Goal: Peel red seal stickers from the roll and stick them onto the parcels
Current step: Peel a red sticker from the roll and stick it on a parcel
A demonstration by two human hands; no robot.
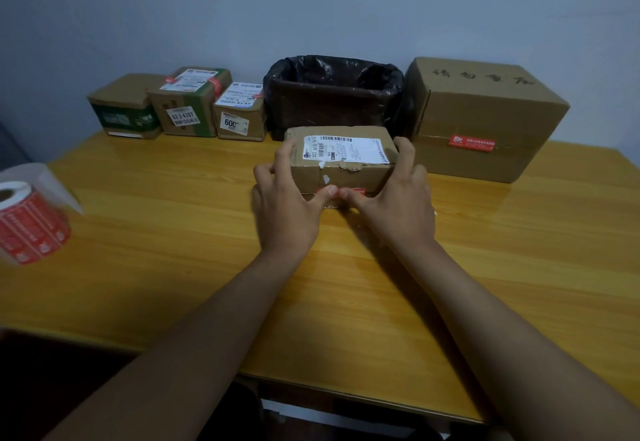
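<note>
A yellow wooden table (173,284) fills most of the view, set against a pale wall (311,7). At its far right stands the biggest cardboard box (485,108), handwritten characters on its top and a red seal sticker (471,144) on its front face. Left of it sits a bin lined with a black plastic bag (332,94). Further left, three small parcels stand in a row along the wall: one with green print (123,108), one with a white label and a red sticker over its top edge (188,102), and one marked "600" (239,113). In front of the bin, at the table's middle, lies the brown parcel (341,163) with a white shipping label (346,149) on top and a torn flap edge. The left hand (287,198) and the right hand (398,205) clasp its two ends, fingers curled round the corners, while both thumbs press, tips nearly touching, on a red seal strip (356,191) low on the near face. The sticker roll (29,222) rests near the table's left edge, well apart from the hands, with a clear tail of backing lifted behind it.
</note>
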